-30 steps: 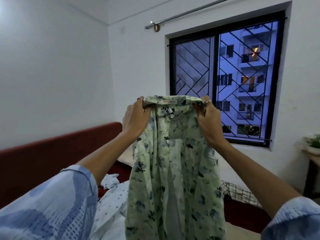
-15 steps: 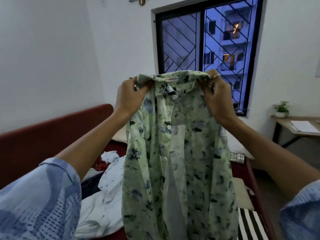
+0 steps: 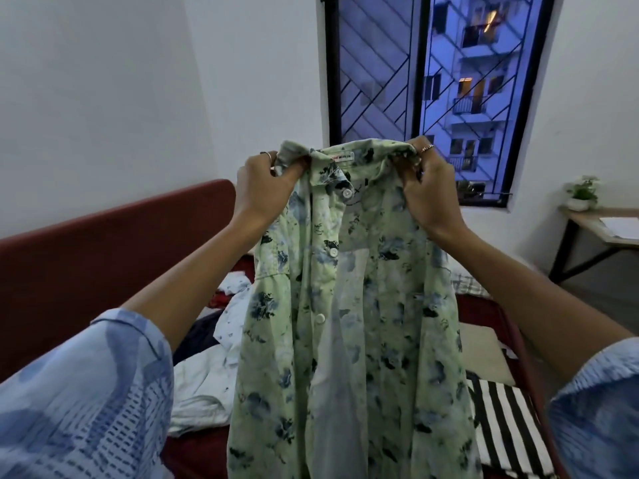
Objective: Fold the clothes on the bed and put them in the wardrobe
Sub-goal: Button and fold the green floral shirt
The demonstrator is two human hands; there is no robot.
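A pale green shirt (image 3: 352,323) with blue and black flowers hangs in the air in front of me, buttons facing me, collar at the top. My left hand (image 3: 264,188) grips its left shoulder near the collar. My right hand (image 3: 427,191) grips the right shoulder. The shirt's lower half hides the middle of the bed (image 3: 197,444). Behind it on the bed lie a white dotted garment (image 3: 214,371), a dark one (image 3: 198,335) and a black-and-white striped one (image 3: 508,423). No wardrobe is in view.
A dark red headboard (image 3: 114,243) runs along the left wall. A barred window (image 3: 425,84) is straight ahead. At the right stands a small table (image 3: 601,229) with a potted plant (image 3: 582,193) and paper. A checked cloth (image 3: 466,283) lies at the bed's far end.
The view has tilted down and shifted, showing more of the bed and the table. Both hands still hold the shirt up by its shoulders, spread slightly wider.
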